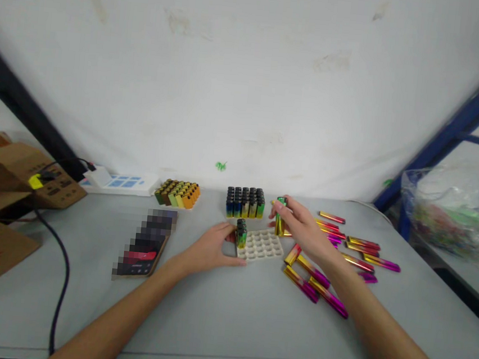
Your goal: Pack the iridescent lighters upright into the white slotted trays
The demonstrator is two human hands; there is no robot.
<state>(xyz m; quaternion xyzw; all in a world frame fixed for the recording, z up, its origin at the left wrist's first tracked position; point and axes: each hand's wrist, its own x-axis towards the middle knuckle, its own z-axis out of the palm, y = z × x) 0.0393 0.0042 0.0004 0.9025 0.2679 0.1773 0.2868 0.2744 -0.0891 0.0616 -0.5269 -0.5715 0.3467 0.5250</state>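
A white tray (263,246) with rows of round-cornered sockets lies on the table in front of me. A short row of green-yellow lighters (241,235) stands upright along its left edge. My left hand (211,248) holds the tray at that end, its thumb along the front edge and its fingers bent beside the lighters. In my right hand (298,222), thumb and fingers pinch a single green-and-gold lighter (280,220) upright, above the tray's back right corner. Several shiny lighters (306,284), gold running into red or purple, lie scattered under and around my right forearm.
Behind the tray stands a full block of black-topped lighters (245,204). Another block, yellow and brown (177,194), sits farther left. A phone (146,244), a power strip (124,183), a black cable (66,275) and cardboard boxes (32,171) occupy the left; a plastic bag (452,211) is at right.
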